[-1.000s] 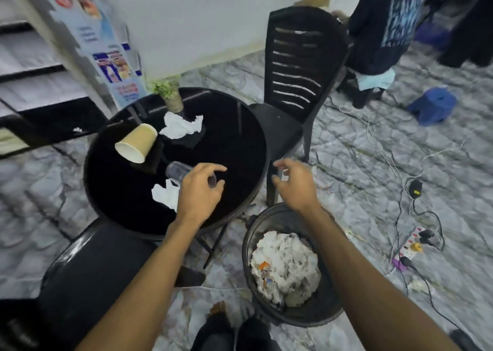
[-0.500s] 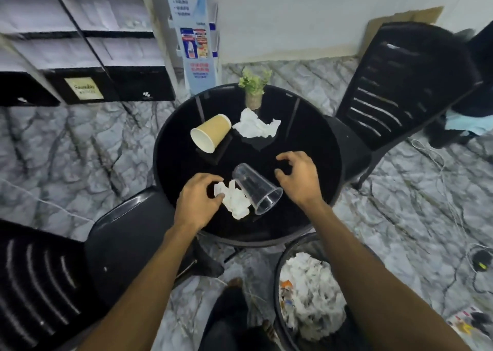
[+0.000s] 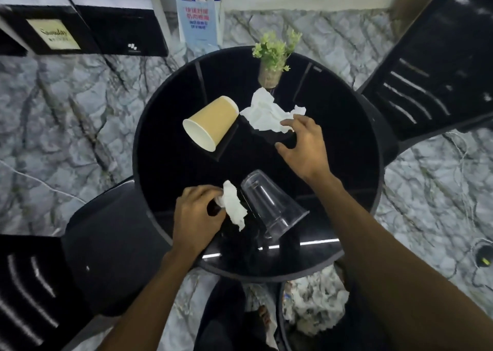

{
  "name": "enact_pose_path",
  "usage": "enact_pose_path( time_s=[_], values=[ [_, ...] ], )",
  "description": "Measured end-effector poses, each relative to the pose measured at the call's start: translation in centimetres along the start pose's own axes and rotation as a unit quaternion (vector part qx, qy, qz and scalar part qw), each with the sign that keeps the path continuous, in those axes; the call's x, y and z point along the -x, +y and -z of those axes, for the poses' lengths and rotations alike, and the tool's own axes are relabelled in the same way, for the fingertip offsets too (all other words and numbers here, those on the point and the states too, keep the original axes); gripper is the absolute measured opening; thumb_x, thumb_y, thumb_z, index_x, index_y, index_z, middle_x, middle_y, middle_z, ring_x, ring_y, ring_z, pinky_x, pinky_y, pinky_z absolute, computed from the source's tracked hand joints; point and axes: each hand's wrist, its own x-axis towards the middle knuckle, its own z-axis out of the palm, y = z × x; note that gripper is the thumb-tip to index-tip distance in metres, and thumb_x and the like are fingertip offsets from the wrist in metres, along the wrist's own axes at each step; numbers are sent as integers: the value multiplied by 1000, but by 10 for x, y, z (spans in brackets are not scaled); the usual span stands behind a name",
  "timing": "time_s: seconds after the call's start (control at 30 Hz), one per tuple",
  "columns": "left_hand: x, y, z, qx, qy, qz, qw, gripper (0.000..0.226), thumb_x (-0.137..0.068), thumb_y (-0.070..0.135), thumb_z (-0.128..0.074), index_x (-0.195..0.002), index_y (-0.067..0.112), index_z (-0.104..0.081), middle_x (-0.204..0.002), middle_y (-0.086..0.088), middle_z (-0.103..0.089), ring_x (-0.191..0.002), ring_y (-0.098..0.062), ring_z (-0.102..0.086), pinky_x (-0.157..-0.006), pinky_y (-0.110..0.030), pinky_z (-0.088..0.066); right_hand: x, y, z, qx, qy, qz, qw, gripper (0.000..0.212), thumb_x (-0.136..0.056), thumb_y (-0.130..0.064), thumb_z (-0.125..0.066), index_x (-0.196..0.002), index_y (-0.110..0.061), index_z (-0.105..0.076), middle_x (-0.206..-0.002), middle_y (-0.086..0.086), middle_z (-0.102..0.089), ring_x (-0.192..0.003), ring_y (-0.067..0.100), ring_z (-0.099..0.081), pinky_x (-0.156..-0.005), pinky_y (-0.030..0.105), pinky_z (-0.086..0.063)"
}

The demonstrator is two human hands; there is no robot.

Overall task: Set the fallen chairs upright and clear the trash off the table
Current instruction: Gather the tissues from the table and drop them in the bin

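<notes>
On the round black table (image 3: 165, 148) lie a tan paper cup (image 3: 212, 122) on its side, a large crumpled white napkin (image 3: 266, 114), a clear plastic cup (image 3: 272, 206) on its side, and a small crumpled napkin (image 3: 233, 208). My left hand (image 3: 194, 217) is closed on the small napkin at the table's near edge. My right hand (image 3: 304, 148) hovers with spread fingers, its fingertips touching the large napkin's right edge. Two black chairs stand upright: one (image 3: 437, 65) at the right, one (image 3: 88, 265) at the lower left.
A small potted plant (image 3: 272, 57) stands at the table's far side. A bin full of crumpled paper (image 3: 314, 305) sits on the floor under my right arm. A leaflet stand (image 3: 198, 11) and black shelving (image 3: 80, 27) line the far wall. Cables lie at the right.
My right hand moved from beside the clear cup forward to the large napkin. My left hand closed on the small napkin. The view shifted closer over the table.
</notes>
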Motion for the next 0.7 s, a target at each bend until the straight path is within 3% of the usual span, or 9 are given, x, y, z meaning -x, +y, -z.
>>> enact_pose_path(
  time_s=[0.07, 0.23, 0.33, 0.53, 0.7],
  values=[
    [-8, -7, -1, 27, 26, -2, 999, 22, -73, 10, -78, -92, 19, -71, -92, 9, -71, -84, -17, -64, -79, -33, -50, -16, 3, -11, -2, -6, 6, 1000, 54, -82, -27, -73, -132, -23, -54, -150, 4, -39, -138, 24, -33, -111, 37, -36],
    [-28, -12, 8, 92, 68, 40, 993, 24, -78, -1, -75, -100, 11, -73, -89, 10, -66, -73, -3, -62, -68, -12, -49, -47, 1, -38, 29, -21, 11, 999, 56, -83, -34, -71, -136, -30, -51, -145, -1, -45, -134, 23, -36, -109, 44, -33],
    [-33, -11, 13, 124, 80, 49, 988, 25, -82, -2, -71, -103, 11, -73, -96, 13, -64, -80, 6, -63, -67, -5, -47, -53, -1, -49, 52, -11, 18, 998, 41, -86, -32, -67, -126, -32, -60, -132, -3, -57, -124, 24, -44, -99, 41, -34],
    [-32, -8, 14, 163, 77, 62, 982, 27, -83, -5, -69, -105, 10, -73, -106, 3, -67, -92, 1, -65, -69, -6, -48, -46, -3, -48, 43, 25, 37, 998, 23, -87, -12, -67, -106, -24, -72, -98, 6, -68, -92, 29, -57, -78, 46, -52],
    [-31, 1, 20, 169, 71, 62, 981, 30, -81, -8, -68, -107, 6, -72, -110, 1, -63, -97, 13, -59, -74, -4, -49, -27, -7, -33, 17, 42, 36, 998, 25, -87, -7, -66, -109, -16, -71, -96, 8, -67, -93, 26, -58, -79, 35, -52]
  ],
)
